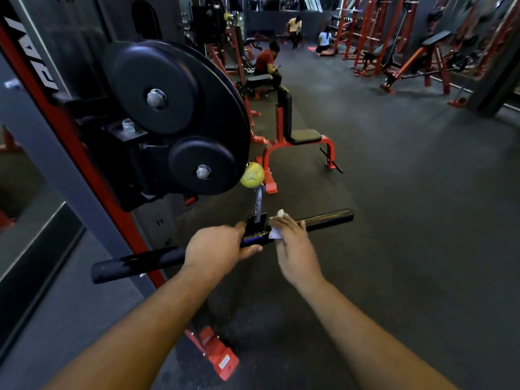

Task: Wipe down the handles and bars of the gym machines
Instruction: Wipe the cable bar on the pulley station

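A straight black cable bar (140, 261) hangs level in front of me from a metal clip (258, 204) under a yellow ball stop (252, 175). My left hand (218, 249) grips the bar just left of its centre bracket (256, 225). My right hand (292, 243) holds a white cloth (277, 230) wrapped against the bar just right of the bracket, fingers curled over it. The bar's right end (332, 216) sticks out bare beyond that hand.
The cable machine's black pulleys (168, 108) and red and grey upright (84, 164) stand at my left. A red seat bench (301, 136) sits just ahead. Dark rubber floor (408, 206) spreads to the right. Three people and red racks (374, 29) are far back.
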Demonstrator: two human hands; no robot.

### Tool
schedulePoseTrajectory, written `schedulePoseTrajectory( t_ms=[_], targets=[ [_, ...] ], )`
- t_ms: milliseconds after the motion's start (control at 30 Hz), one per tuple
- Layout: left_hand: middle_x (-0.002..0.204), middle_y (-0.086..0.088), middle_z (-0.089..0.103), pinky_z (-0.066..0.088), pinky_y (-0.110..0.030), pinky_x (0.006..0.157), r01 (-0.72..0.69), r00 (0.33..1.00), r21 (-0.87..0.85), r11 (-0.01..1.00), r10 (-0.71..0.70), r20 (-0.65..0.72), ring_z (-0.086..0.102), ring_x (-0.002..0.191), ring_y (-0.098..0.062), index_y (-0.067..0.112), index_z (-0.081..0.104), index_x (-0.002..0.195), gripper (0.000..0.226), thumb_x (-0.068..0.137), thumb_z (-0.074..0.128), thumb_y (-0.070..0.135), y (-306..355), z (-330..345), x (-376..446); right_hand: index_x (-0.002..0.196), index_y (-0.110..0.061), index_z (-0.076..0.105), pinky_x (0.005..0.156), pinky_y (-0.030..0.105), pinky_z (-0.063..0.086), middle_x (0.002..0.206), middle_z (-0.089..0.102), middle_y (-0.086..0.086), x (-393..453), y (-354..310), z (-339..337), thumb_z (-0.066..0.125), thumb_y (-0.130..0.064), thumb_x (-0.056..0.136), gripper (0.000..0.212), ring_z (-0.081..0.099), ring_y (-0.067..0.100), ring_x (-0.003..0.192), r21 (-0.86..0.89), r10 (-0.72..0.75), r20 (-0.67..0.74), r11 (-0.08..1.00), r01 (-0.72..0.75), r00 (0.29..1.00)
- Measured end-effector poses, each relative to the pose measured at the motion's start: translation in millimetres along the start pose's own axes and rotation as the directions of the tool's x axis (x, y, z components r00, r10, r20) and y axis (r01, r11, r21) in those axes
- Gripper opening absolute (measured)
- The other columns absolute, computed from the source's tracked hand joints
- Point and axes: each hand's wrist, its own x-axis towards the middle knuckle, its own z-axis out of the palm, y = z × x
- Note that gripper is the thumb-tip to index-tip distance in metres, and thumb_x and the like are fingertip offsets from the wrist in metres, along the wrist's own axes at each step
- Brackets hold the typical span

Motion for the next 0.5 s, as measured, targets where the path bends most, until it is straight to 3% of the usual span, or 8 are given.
schedulePoseTrajectory(
  t_ms=[67,133,167,233,333,433,500],
  targets=[
    [0.092,0.004,0.065,0.052,-0.033,0.06,0.005,1.0,-0.008,1.0,-0.005,-0.003,0.067,0.08,-0.016,0.028,0.051,0.13,0.065,0.092,0.037,0.08,-1.6,-0.1,-0.7,0.127,-0.02,0.069,0.116,0.032,0.034,0.134,0.066,-0.009,4.7,4.0,-17.1,0.051,-0.001,0.094,0.042,0.058,0.013,0.128,0.173,-0.004,-0.014,0.985,0.007,1.0],
    [0.09,0.005,0.064,0.053,-0.034,0.061,0.012,1.0,-0.019,1.0,-0.012,-0.018,0.067,0.08,-0.017,0.028,0.052,0.127,0.066,0.092,0.036,0.081,-0.6,1.3,-1.4,0.119,-0.023,0.071,0.089,0.014,0.05,0.115,0.072,-0.017,14.8,24.7,-48.9,0.05,0.004,0.096,0.041,0.069,0.011,0.102,0.304,0.169,-0.164,0.946,-0.113,0.972],
    [0.09,0.005,0.064,0.054,-0.034,0.062,0.013,1.0,-0.023,1.0,-0.013,-0.021,0.067,0.079,-0.017,0.028,0.052,0.126,0.066,0.092,0.034,0.082,0.6,2.2,-1.2,0.117,-0.025,0.071,0.079,0.014,0.053,0.111,0.073,-0.015,21.1,41.4,-65.4,0.05,0.005,0.096,0.043,0.07,0.012,0.098,0.295,0.253,-0.257,0.94,-0.174,0.933],
    [0.09,0.004,0.065,0.057,-0.035,0.064,0.014,1.0,-0.032,0.999,-0.014,-0.011,0.067,0.079,-0.017,0.028,0.052,0.127,0.068,0.092,0.032,0.083,3.9,3.1,-1.1,0.121,-0.024,0.071,0.089,0.03,0.056,0.119,0.073,-0.003,31.2,76.3,-90.0,0.049,0.002,0.095,0.043,0.068,0.023,0.111,0.112,0.324,-0.343,0.946,-0.304,0.882],
    [0.09,0.004,0.064,0.059,-0.037,0.066,0.017,1.0,-0.051,0.999,-0.017,0.005,0.067,0.079,-0.017,0.028,0.051,0.129,0.07,0.091,0.03,0.084,8.1,4.8,-1.9,0.128,-0.011,0.065,0.105,0.049,0.045,0.138,0.06,0.014,32.5,97.8,-83.8,0.049,0.0,0.098,0.036,0.053,0.039,0.131,-0.198,0.301,-0.255,0.914,-0.354,0.919],
    [0.089,0.005,0.064,0.058,-0.036,0.066,0.018,1.0,-0.06,0.998,-0.018,-0.007,0.067,0.079,-0.017,0.029,0.051,0.127,0.068,0.091,0.031,0.083,7.2,4.9,-1.0,0.134,-0.009,0.061,0.105,0.05,0.044,0.145,0.052,0.016,20.4,70.1,-44.7,0.05,0.006,0.093,0.045,0.048,0.042,0.132,-0.222,0.201,-0.212,0.943,-0.247,0.956],
    [0.09,0.005,0.065,0.057,-0.036,0.065,0.014,1.0,-0.051,0.999,-0.014,-0.014,0.067,0.079,-0.017,0.029,0.052,0.126,0.067,0.091,0.033,0.083,4.4,4.5,-0.5,0.141,-0.01,0.058,0.118,0.048,0.035,0.152,0.049,0.013,6.7,42.5,-14.5,0.049,0.009,0.09,0.055,0.04,0.036,0.145,-0.146,0.134,-0.155,0.977,-0.157,0.979]
  ],
)
